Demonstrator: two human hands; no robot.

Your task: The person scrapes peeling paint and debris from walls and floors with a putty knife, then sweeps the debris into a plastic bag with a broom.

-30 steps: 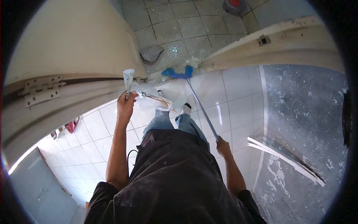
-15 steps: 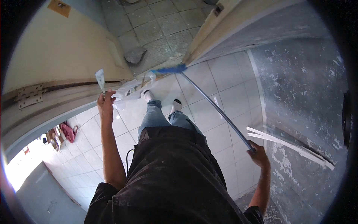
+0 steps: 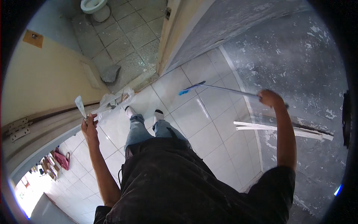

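My right hand (image 3: pixel 271 98) grips the grey handle of a broom (image 3: pixel 229 90) near its top end. The broom's blue bristle head (image 3: pixel 191 88) is over the white tiles in front of my feet, its handle running right toward the grey wall; whether the bristles touch the floor I cannot tell. Held up in my left hand (image 3: pixel 89 128) is a scraper (image 3: pixel 79 105) with a pale, smeared blade, pointing away from me. Close to that hand, by the door's foot, lies a crumpled clear plastic bag (image 3: pixel 109 100) with bits of debris around it.
A cream door (image 3: pixel 48 71) stands at the left. Beyond the threshold (image 3: pixel 143 83) are a grey slab-like piece (image 3: pixel 110 74) and a toilet (image 3: pixel 92 5). White strips (image 3: pixel 279 128) lean by the peeling grey wall (image 3: pixel 291 67). A dark pink bag (image 3: pixel 62 159) lies lower left.
The broom head has swung away from the threshold and plastic bag onto the open tiles. My right hand has risen farther forward, levelling the handle. The left hand still holds the scraper; my view has shifted.
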